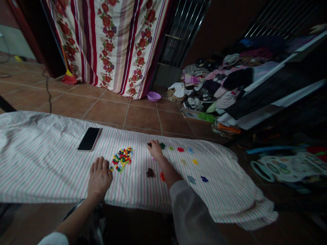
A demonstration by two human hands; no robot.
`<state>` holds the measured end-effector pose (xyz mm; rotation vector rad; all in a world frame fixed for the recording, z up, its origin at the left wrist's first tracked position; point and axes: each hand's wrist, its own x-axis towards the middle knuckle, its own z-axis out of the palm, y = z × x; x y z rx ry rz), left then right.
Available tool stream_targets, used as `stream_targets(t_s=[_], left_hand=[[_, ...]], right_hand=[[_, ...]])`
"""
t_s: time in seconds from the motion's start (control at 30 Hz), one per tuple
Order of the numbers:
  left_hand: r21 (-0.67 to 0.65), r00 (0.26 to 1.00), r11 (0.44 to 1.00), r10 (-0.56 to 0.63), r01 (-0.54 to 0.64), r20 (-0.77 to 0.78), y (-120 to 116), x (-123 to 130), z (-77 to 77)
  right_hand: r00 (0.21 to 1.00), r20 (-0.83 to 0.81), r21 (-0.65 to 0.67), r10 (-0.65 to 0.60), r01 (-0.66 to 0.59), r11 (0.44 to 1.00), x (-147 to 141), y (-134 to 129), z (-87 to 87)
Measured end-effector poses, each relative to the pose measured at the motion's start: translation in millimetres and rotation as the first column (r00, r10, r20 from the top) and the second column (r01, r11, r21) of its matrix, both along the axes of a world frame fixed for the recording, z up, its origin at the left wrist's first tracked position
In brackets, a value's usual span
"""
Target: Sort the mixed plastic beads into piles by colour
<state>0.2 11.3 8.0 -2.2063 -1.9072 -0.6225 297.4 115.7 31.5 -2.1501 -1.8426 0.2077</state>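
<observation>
My left hand (99, 174) lies flat on the striped cloth (63, 177), fingers stretched, just left of a mixed pile of small coloured pieces (122, 158). Right of that pile, my right hand (154, 148) reaches down with its fingers drawn together at a small black group (149, 145); whether a piece is between the fingertips is too small to tell. Around this hand lie separate single-colour groups: dark green (162, 146), red (180, 149), light blue (190, 150), yellow (195, 162), brown (150, 173), orange (162, 176), grey (191, 179) and dark blue (204, 179).
A phone (89, 139) rests on the cloth at the back left. Beyond the cloth are a tiled floor, a purple basin (154, 96), a floral curtain (109, 44) and heaped clothes (217, 81). A pale plastic item (288, 166) is at the right.
</observation>
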Motion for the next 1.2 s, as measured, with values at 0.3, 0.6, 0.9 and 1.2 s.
stream_targets(t_s=[0.3,0.6,0.9,1.2], left_hand=[[-0.004,1.0,1.0,0.002,-0.002,0.003,0,0,2.9],[-0.018,1.0,1.0,0.01,-0.01,0.023,0,1,1.8],[-0.076,0.998,0.997,0.009,-0.005,0.058,-2,2,12.7],[-0.108,1.0,0.994,-0.007,0.005,-0.013,-1,1,14.9]], right_hand=[[1.0,0.0,-0.052,0.011,-0.011,0.999,-1,-3,9.0],[0.999,0.031,0.034,-0.042,0.041,0.999,-7,-10,18.6],[0.945,-0.136,0.156,0.298,-0.276,0.948,-45,-20,9.7],[0.904,-0.249,0.073,0.348,-0.341,0.937,-74,-32,-10.2]])
